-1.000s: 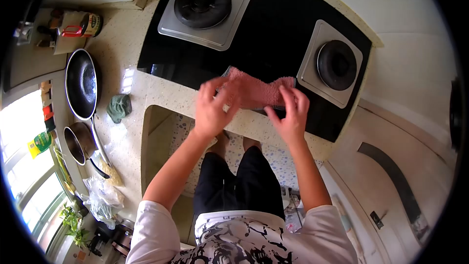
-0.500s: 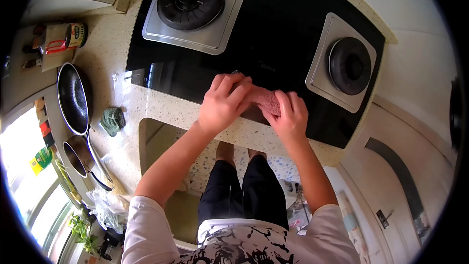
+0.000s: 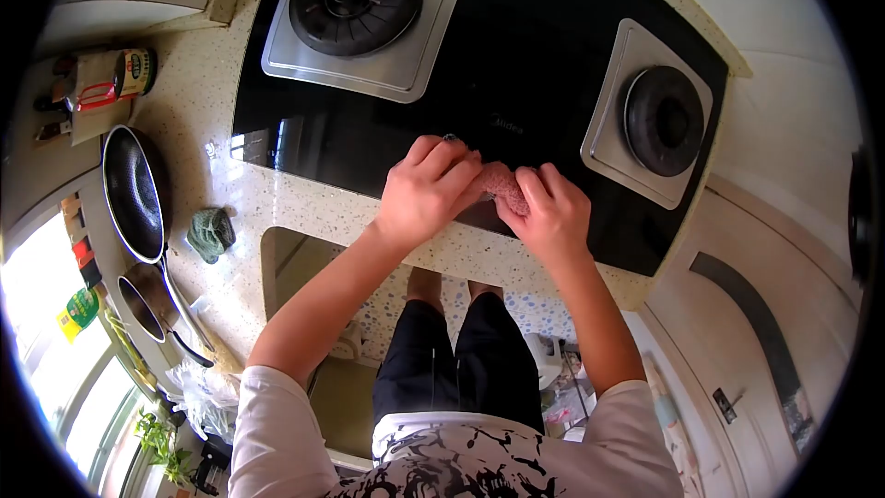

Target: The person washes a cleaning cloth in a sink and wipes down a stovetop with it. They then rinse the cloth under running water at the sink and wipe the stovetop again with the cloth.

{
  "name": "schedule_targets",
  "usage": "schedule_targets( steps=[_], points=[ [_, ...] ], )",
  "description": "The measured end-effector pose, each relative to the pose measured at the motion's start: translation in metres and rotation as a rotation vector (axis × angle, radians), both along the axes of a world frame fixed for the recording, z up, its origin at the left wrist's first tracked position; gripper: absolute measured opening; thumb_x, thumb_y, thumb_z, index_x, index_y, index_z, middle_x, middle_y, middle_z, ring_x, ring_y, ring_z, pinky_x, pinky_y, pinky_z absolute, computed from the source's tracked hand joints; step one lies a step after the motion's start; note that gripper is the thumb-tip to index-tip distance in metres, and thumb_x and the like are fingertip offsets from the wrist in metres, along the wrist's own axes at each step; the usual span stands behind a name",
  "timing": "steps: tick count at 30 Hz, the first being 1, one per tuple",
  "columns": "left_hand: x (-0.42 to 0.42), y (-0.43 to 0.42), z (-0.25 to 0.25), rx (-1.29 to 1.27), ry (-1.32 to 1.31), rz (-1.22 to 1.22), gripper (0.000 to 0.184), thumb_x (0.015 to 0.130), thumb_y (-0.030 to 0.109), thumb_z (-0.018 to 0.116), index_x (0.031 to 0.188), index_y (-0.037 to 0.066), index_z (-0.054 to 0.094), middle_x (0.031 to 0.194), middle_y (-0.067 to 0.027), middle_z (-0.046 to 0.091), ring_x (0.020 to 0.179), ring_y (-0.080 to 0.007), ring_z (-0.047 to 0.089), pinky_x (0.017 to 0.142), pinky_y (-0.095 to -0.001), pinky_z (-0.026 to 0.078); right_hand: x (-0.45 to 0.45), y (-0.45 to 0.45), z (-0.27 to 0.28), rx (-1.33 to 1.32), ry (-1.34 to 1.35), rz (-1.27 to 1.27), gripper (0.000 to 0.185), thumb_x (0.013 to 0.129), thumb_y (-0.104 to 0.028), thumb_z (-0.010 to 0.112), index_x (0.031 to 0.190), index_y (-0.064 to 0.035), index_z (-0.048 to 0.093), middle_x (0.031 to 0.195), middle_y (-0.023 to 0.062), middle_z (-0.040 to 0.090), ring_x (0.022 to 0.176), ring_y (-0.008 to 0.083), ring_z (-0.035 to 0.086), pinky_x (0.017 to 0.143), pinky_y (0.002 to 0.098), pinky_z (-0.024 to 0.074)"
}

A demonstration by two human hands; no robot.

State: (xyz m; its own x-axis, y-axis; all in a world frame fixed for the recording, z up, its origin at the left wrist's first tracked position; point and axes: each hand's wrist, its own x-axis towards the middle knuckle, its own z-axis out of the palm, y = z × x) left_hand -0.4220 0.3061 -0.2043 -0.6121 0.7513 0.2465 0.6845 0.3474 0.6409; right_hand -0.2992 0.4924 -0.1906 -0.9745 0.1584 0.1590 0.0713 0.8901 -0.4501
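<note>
Both arms reach forward from the white sleeves (image 3: 286, 424), elbows bent a bit and angled inward so the hands end up close together at the front edge of the black glass cooktop (image 3: 525, 55). Left hand (image 3: 426, 189) is back-up, knuckles bent, fingers close together and curled over one end of a pink cloth (image 3: 504, 186), with a small dark bit poking out by the fingertips. Right hand (image 3: 550, 214) has the other end, fingers bent over the top and thumb underneath, so it's basically pinching it. The cloth is bunched into a short, thick roll between the two hands, right over the front strip of the glass; can't tell if its underside touches. Fuzzy, terry-looking stuff, total contrast with that shiny glass. Left burner (image 3: 355, 0) is a chunky dark ring on a squarish silvery plate, and the right burner (image 3: 664, 120) is much the same. Countertop (image 3: 323, 198) is pale, speckled and glossy, with a crumpled green rag (image 3: 211, 234) sitting near a round dark frying pan (image 3: 134, 192).
</note>
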Motion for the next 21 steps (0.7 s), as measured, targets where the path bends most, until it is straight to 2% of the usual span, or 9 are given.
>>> schedule_targets(
  steps=[5,7,11,14,17,20,21],
  points=[
    [-0.006,-0.008,0.010,0.048,0.074,-0.076,0.052,0.073,0.007,0.085,0.123,0.010,0.074,0.122,-0.0086,0.068,0.113,-0.0336,0.063,0.096,-0.0427,0.057,0.015,0.011,0.000,-0.092,0.013,0.072,0.052,0.074,-0.012,0.088,0.121,-0.0077,0.066,0.101,0.0096,0.065,0.079,0.0307,0.068,0.066,0.0382,0.0577],
    [-0.004,-0.014,0.011,0.008,0.086,-0.077,0.055,0.073,0.005,0.084,0.127,0.011,0.073,0.125,-0.0096,0.067,0.115,-0.0345,0.062,0.097,-0.0429,0.057,0.016,0.009,0.000,-0.054,0.021,0.065,0.055,0.072,-0.013,0.087,0.123,-0.0099,0.065,0.101,0.0082,0.063,0.080,0.0278,0.067,0.066,0.0363,0.0564],
    [0.004,-0.007,0.011,-0.033,0.085,-0.025,0.057,0.070,0.005,0.085,0.125,0.011,0.073,0.126,-0.0107,0.066,0.116,-0.0351,0.062,0.096,-0.0431,0.057,0.010,0.001,-0.001,-0.016,0.028,-0.001,0.057,0.070,-0.014,0.087,0.123,-0.0107,0.065,0.099,0.0068,0.062,0.080,0.0253,0.067,0.066,0.0353,0.0556],
    [0.003,0.000,0.006,-0.016,0.069,0.001,0.055,0.067,0.006,0.086,0.121,0.010,0.074,0.121,-0.0087,0.068,0.111,-0.0332,0.064,0.092,-0.0422,0.059,0.002,-0.004,-0.001,0.049,-0.138,-0.049,0.050,0.073,-0.012,0.086,0.118,-0.0081,0.066,0.097,0.0090,0.064,0.080,0.0298,0.068,0.066,0.0382,0.0575],
    [-0.001,0.001,0.005,-0.015,0.044,0.008,0.051,0.067,0.006,0.086,0.117,0.009,0.075,0.121,-0.0071,0.071,0.108,-0.0308,0.067,0.089,-0.0413,0.060,0.005,-0.002,0.001,0.046,-0.110,-0.033,0.045,0.076,-0.011,0.083,0.118,-0.0090,0.068,0.093,0.0085,0.064,0.081,0.0289,0.069,0.066,0.0383,0.0580],
    [-0.008,-0.007,0.014,0.035,0.019,-0.024,0.049,0.069,0.004,0.084,0.118,0.007,0.076,0.125,-0.0072,0.072,0.110,-0.0302,0.068,0.089,-0.0415,0.061,0.005,0.011,0.017,-0.032,0.011,0.017,0.049,0.073,-0.013,0.085,0.120,-0.0124,0.069,0.101,0.0059,0.063,0.086,0.0243,0.069,0.070,0.0356,0.0585],
    [-0.009,-0.011,0.016,0.045,0.005,-0.044,0.050,0.070,0.003,0.084,0.119,0.007,0.076,0.127,-0.0079,0.072,0.112,-0.0307,0.068,0.091,-0.0419,0.060,0.008,0.010,0.019,-0.080,-0.016,0.006,0.049,0.074,-0.012,0.085,0.120,-0.0126,0.069,0.103,0.0059,0.063,0.088,0.0252,0.069,0.072,0.0361,0.0590]
  ],
)
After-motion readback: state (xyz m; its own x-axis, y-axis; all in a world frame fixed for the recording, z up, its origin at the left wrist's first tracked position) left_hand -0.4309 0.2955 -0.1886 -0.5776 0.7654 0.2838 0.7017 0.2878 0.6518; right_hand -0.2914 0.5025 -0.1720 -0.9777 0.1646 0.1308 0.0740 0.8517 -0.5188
